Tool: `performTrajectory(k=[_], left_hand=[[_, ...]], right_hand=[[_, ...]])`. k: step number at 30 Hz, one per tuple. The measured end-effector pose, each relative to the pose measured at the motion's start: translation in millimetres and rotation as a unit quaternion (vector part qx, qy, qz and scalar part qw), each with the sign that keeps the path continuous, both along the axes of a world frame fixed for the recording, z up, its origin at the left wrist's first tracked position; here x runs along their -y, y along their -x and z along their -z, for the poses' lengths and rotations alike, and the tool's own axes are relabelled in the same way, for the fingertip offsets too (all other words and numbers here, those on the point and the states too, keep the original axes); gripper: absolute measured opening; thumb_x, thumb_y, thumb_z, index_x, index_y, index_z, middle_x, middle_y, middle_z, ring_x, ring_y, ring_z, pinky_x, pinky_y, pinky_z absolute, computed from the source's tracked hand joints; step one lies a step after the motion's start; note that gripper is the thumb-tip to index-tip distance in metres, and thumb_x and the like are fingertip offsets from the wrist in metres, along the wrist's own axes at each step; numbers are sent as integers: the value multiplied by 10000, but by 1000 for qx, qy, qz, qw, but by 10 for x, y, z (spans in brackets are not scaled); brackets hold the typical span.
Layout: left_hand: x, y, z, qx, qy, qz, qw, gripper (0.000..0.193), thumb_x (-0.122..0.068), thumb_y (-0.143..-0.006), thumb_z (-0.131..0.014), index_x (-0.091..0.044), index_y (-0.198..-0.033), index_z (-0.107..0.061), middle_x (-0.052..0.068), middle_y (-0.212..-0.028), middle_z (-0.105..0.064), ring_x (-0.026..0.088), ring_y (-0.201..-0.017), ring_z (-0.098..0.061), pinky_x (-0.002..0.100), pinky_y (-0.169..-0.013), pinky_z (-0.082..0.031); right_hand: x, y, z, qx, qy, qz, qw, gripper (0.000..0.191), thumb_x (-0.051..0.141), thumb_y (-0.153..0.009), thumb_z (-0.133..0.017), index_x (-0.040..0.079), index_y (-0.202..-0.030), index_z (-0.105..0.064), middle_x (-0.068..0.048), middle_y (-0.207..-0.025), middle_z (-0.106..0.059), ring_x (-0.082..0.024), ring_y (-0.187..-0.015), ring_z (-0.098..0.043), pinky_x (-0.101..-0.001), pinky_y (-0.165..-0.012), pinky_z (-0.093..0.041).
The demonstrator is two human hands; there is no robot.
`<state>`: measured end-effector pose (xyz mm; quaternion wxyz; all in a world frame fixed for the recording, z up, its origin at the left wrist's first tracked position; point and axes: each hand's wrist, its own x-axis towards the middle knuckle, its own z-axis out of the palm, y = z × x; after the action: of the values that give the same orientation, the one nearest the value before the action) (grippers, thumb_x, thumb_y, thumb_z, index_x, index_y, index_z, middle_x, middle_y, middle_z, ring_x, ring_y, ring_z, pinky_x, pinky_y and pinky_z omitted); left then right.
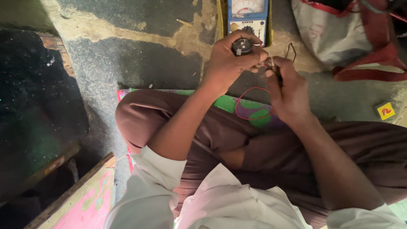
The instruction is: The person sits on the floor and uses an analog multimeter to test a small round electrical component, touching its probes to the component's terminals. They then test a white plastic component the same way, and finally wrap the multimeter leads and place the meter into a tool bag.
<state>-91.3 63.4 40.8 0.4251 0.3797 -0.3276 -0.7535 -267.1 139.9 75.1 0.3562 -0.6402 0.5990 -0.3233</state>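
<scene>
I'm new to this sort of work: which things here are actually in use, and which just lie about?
In use:
left hand holding a small black round part
right hand holding the probes
red wire
blue meter

Lying about:
white and red sack
yellow square packet
pink painted board

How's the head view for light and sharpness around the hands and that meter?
Head view: dim, soft light, no glare; left hand holding a small black cylinder and right hand pinching the probe are reasonably sharp; blue meter readable but cut by the top edge; left side falls into deep shadow.
</scene>
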Motion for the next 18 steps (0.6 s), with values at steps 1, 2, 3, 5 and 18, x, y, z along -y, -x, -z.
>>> performTrajectory(k=[1, 2, 3, 5, 18], left_hand=[[-1, 8, 14, 4, 3, -6, 1000, 269, 10, -864, -821, -8, -1094, -683, 55, -857, -732, 112, -750, -710, 268, -633, -581], [-4, 8, 24, 9, 6, -12, 1000, 281, 21, -861, -824, -6, -1099, -678, 60, -851, -733, 108, -738, -700, 268, -635, -579], [-8, 0, 32, 28, 6, -16, 999, 284, 24, -859, -825, -6, -1100, -679, 54, -854, -728, 102, -738, -695, 262, -637, -580], [-6, -14, 44, 63, 9, -24, 998, 290, 30, -855, -828, -8, -1102, -682, 42, -860, -718, 88, -737, -686, 250, -641, -580], [-48, 21, 31, 34, 50, -7, 998, 242, 38, -851, -836, -22, -1023, -676, 24, -874, -717, 81, -795, -674, 251, -686, -575]], right_hand=[[-2, -4, 12, -19, -7, 17, 1000, 180, 39, -1089, -596, -14, -1257, -556, -159, -939, -679, -292, -764, -673, -378, -697, -509], [-3, -9, 21, -38, -13, 34, 999, 161, 37, -1093, -608, -15, -1235, -553, -161, -916, -662, -291, -729, -645, -383, -683, -496], [0, -7, 23, -57, -19, 52, 997, 146, 36, -1097, -621, -16, -1214, -550, -162, -894, -644, -290, -694, -617, -387, -669, -484], [22, 21, 5, -88, 82, 24, 992, 128, -3, -1105, -629, -1, -1215, -564, -180, -1067, -668, -304, -829, -655, -379, -732, -511], [24, -23, -108, -45, 73, 26, 996, 178, 7, -948, -801, 6, -1106, -720, -143, -991, -676, -237, -760, -645, -346, -662, -499]])
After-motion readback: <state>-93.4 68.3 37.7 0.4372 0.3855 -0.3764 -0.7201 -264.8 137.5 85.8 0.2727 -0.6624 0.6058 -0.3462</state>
